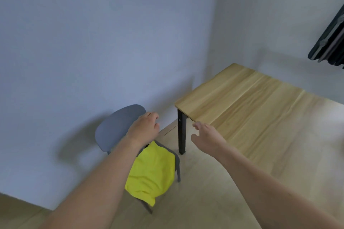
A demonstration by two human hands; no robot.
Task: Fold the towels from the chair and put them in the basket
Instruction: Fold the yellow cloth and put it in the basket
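Observation:
A bright yellow towel [151, 173] lies spread over the seat of a grey chair [115, 126] that stands by the wall. My left hand [146, 128] hovers above the chair's backrest with its fingers loosely curled and nothing in them. My right hand [205, 136] is held out in the air between the chair and the table's near corner, fingers apart and empty. Both hands are above the towel and apart from it. No basket is in view.
A light wooden table [251, 102] with a black leg [181, 134] stands to the right of the chair against the wall. Dark clothes [329, 42] hang at the upper right. The floor is pale wood.

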